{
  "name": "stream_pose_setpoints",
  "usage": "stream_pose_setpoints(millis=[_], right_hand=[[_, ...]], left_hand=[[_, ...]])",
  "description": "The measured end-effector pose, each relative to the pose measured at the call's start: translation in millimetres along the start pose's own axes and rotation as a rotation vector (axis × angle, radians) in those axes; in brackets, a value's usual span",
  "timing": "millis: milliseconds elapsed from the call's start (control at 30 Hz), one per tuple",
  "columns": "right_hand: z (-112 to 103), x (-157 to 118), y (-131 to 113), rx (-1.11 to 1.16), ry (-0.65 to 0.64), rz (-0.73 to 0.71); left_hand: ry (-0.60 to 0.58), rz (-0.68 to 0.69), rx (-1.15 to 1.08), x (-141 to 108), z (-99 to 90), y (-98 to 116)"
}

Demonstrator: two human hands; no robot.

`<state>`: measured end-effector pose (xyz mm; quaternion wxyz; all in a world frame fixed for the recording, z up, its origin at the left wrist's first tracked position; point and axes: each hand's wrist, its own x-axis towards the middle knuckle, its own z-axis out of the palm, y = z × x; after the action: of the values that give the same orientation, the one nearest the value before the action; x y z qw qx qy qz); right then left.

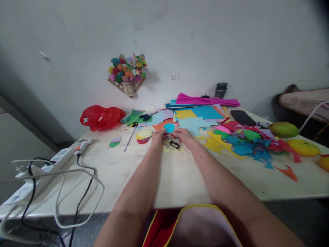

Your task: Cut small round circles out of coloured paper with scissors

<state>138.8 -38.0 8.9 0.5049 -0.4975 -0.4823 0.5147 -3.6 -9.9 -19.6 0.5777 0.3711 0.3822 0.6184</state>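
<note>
Over the middle of the table, a blue paper circle (169,128) is held up between my two hands. My left hand (157,138) pinches its left edge. At its lower right edge, the fingers of my right hand (183,135) are closed on it. Just below lies a black loop handle (174,144), which looks like that of scissors, among pale yellow paper scraps (167,149). Left of my left hand is a small pile of cut circles, a pale yellow circle (145,133) on top. A lilac circle (116,139) overlaps a green circle (114,144) farther left.
Coloured paper sheets (209,112) and dark scissors (147,117) lie at the back. A red plastic bag (102,117) sits back left. Power strips (43,175) with cables occupy the left. On the right are paper scraps (253,142), a phone (243,117) and mangoes (303,147).
</note>
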Motion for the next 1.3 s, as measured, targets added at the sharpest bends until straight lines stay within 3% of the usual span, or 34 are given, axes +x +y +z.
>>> stream_pose_setpoints(millis=[333, 800, 1300], right_hand=[[-1.5, 3.1, 3.8, 0.009, -0.008, -0.040], [0.7, -5.3, -5.6, 0.029, -0.053, -0.001], [-0.3, -6.4, -6.7, 0.050, -0.072, -0.019]], left_hand=[[-0.012, 0.004, 0.040, -1.3, -0.9, 1.3], [-0.141, -0.003, 0.054, -8.5, -1.3, 5.3], [-0.139, -0.040, 0.065, -4.9, -4.4, 5.0]])
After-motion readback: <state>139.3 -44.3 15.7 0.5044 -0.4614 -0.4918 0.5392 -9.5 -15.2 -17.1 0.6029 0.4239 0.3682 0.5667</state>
